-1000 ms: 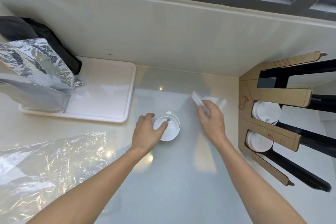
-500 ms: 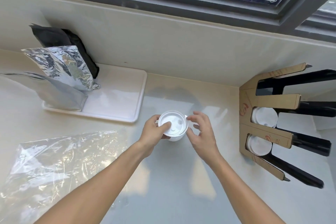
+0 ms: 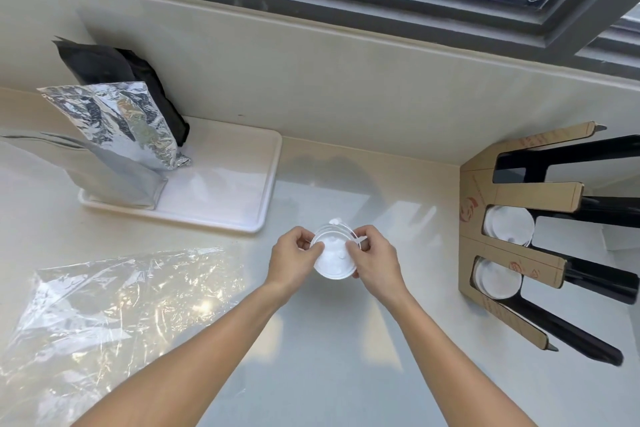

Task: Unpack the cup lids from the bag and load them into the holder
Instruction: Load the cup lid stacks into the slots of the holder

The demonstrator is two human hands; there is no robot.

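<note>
Both hands meet over the middle of the counter (image 3: 329,374): the left hand (image 3: 294,262) and the right hand (image 3: 375,262) each pinch an edge of a small stack of white cup lids (image 3: 332,258) held just above the surface. The emptied clear plastic bag (image 3: 114,305) lies flat to the left, apart from the hands. At the right stands the cardboard holder (image 3: 481,246), with lids already sitting in its two lower slots and the top slot looking empty. To do this step well, the person should probably square the stack so the rims nest evenly, keep a light grip on opposite edges, then slide the lids in along a slot's axis without tilting them
</note>
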